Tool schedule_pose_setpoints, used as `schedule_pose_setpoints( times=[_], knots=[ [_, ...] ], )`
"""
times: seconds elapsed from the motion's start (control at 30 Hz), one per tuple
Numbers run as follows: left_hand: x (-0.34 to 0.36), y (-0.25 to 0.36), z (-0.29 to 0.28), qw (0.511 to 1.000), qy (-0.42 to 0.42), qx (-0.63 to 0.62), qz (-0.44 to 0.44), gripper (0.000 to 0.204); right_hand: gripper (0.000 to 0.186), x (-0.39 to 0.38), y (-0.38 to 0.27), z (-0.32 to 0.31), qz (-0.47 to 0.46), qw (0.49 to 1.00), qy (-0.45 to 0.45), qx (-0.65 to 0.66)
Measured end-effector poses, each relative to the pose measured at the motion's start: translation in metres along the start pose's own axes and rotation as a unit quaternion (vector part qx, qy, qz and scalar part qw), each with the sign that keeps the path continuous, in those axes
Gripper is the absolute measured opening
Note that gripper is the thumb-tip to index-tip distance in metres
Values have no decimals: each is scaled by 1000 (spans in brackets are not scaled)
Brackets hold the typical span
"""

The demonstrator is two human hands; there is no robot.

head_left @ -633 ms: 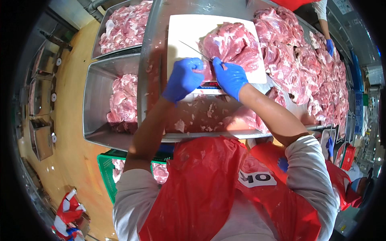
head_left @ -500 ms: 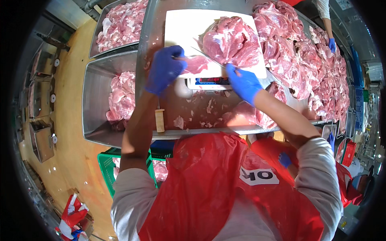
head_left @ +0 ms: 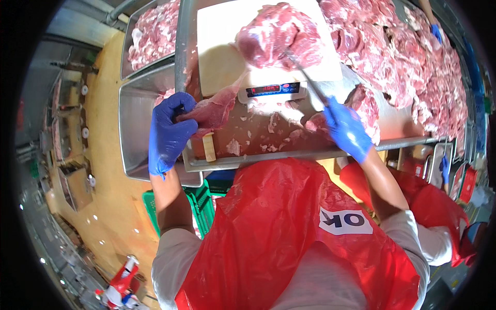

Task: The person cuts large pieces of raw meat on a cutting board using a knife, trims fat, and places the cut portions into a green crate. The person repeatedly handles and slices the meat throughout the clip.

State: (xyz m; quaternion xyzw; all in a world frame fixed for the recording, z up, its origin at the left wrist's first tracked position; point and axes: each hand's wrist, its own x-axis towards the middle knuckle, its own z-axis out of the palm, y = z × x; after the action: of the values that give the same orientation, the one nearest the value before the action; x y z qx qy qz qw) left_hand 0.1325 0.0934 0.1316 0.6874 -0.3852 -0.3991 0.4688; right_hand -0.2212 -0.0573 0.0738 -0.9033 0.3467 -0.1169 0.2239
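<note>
A large piece of raw meat (head_left: 276, 39) rests on the white cutting board (head_left: 214, 57). My left hand (head_left: 170, 132), in a blue glove, is closed on a thin strip of meat (head_left: 219, 108). The strip hangs over the table's left side, its narrow tail reaching the board's near edge. In my gloved right hand (head_left: 350, 129) is a knife (head_left: 312, 82). Its blade points away from me and leftward, the tip at the large piece; whether it touches cannot be told. A scale with a lit display (head_left: 271, 90) shows at the board's near edge.
Many meat pieces (head_left: 398, 62) cover the table's right side. Metal bins (head_left: 135, 139) with meat stand left, a green crate (head_left: 204, 209) below. A pale-handled tool (head_left: 208, 147) lies near the table's front edge. A co-worker's gloved hand (head_left: 436, 33) shows far right.
My left hand has moved left and nearer, drawing the meat strip off the board. My right hand has moved right and nearer, and the knife blade has swung round. The view has shifted.
</note>
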Motion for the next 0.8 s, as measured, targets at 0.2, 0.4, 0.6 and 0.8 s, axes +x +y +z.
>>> schedule_pose_setpoints(
  times=[0.2, 0.4, 0.6, 0.8],
  knots=[
    [7, 66, 33, 996, 14, 83, 42, 23, 28, 111, -17, 96, -243, 966, -65, -59],
    [-37, 104, -31, 986, 60, 68, 138, 24, 29, -2, 3, 35, -89, 958, -227, 148],
    [-28, 131, -104, 981, 27, 131, 139, 36, 25, -56, 32, -29, 234, 899, -186, 321],
    [97, 147, -222, 989, 21, 35, 143, 5, 15, -50, 50, -39, 298, 850, -8, 434]
  ],
)
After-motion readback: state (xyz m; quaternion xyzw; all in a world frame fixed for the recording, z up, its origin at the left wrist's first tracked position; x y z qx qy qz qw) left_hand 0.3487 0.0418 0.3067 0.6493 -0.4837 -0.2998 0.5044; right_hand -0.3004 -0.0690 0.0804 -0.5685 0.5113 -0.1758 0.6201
